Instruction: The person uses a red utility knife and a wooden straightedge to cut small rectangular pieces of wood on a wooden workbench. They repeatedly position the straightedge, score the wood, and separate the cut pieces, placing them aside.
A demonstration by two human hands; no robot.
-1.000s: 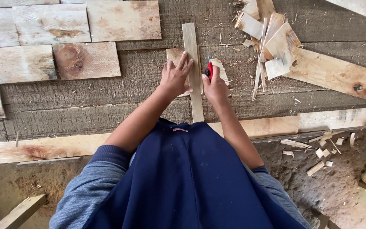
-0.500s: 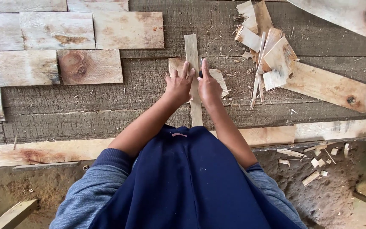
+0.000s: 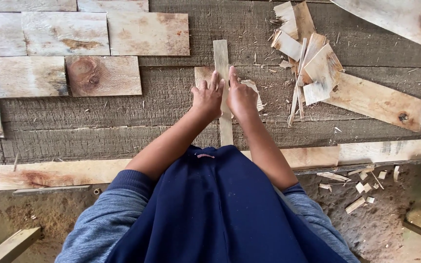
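Note:
A narrow pale wooden strip (image 3: 220, 53) lies lengthwise, pointing away from me, on a weathered grey plank bench (image 3: 123, 126). My left hand (image 3: 208, 99) rests palm down against the strip's left side with its fingers spread, partly over a small flat board (image 3: 201, 75). On the strip's right side lies my right hand (image 3: 241, 97), fingers straight and together and pointing away from me. Its palm is hidden. A curled wood sliver (image 3: 255, 92) sticks out beside it.
A heap of split wood scraps (image 3: 313, 63) lies right of the hands on a long knotty plank (image 3: 376, 100). Several flat boards (image 3: 103, 75) cover the bench's left part. Small offcuts (image 3: 361, 187) litter the dirt ground at lower right.
Both hands have slid a little farther up along the strip and flattened. A red item seen by my right hand a second ago is no longer visible.

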